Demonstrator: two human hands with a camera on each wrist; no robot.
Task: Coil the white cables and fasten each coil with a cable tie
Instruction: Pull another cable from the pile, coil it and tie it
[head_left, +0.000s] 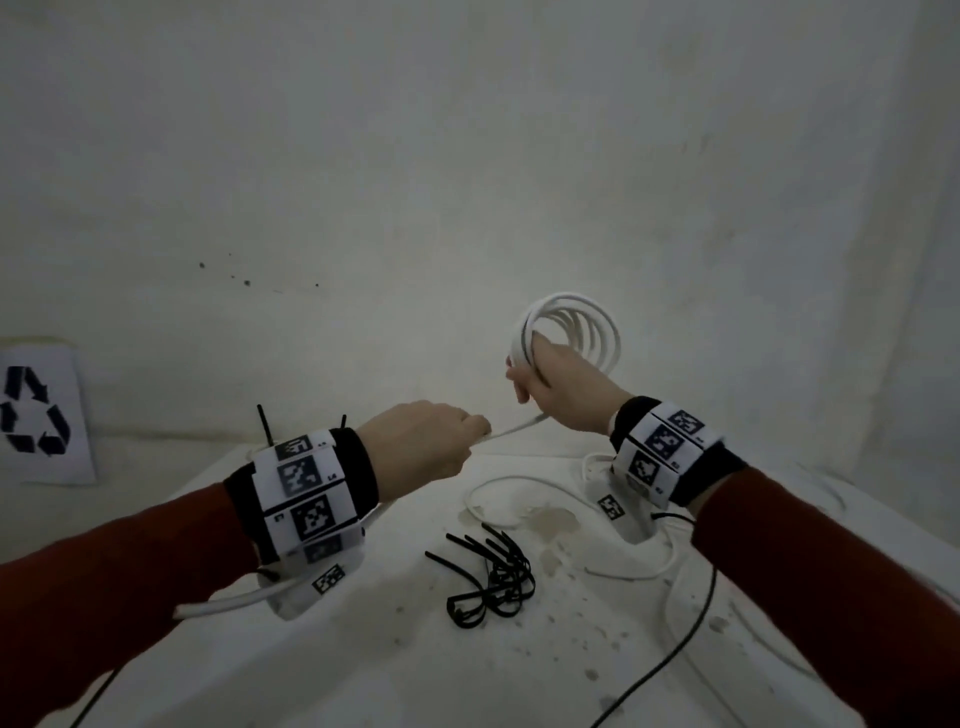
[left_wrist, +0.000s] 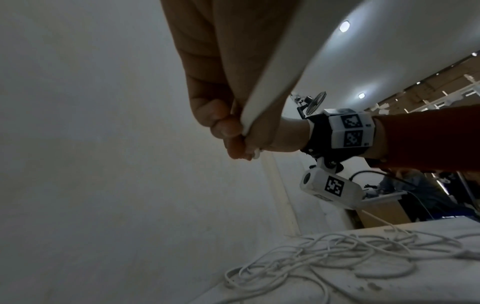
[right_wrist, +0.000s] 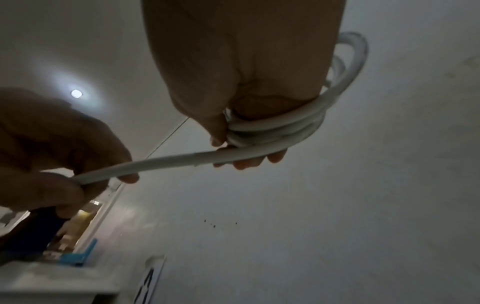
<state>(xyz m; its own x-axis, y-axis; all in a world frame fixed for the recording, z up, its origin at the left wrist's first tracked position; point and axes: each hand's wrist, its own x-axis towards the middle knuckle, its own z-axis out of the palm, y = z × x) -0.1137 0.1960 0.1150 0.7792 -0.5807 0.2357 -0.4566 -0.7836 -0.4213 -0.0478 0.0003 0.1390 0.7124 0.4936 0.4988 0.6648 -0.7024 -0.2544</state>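
- Pale, bare walls close in behind a stained white tabletop (head_left: 322, 644); at far left a sheet propped against the wall (head_left: 44, 410) shows a recycling symbol and no readable words.
- Square coded markers cover both wristbands; tiny characters sit beside them, possibly "L4" on the left band, though they are too small to be sure. No brand shows anywhere.
- Raised over the tabletop, the left hand (head_left: 423, 441) has its fingers (left_wrist: 221, 125) curled round the free run of the white cable (head_left: 514, 427), which stretches taut to the right.
- Black cable ties (head_left: 493, 579) lie in a loose heap on the tabletop, between and below the two hands, untouched.
- Further right, the right hand (head_left: 563, 392) has its fingers wrapped round one side of the coil (head_left: 571, 330), held up in the air with several loops fanning apart.
- Risks, as I judge them: the fanned loops could spring loose if that hold slackens, since no tie secures them yet.
- Slack cable trails across the tabletop among other loose white cables (left_wrist: 337, 259); pulling it in could snag or drag them, or sweep the ties away.
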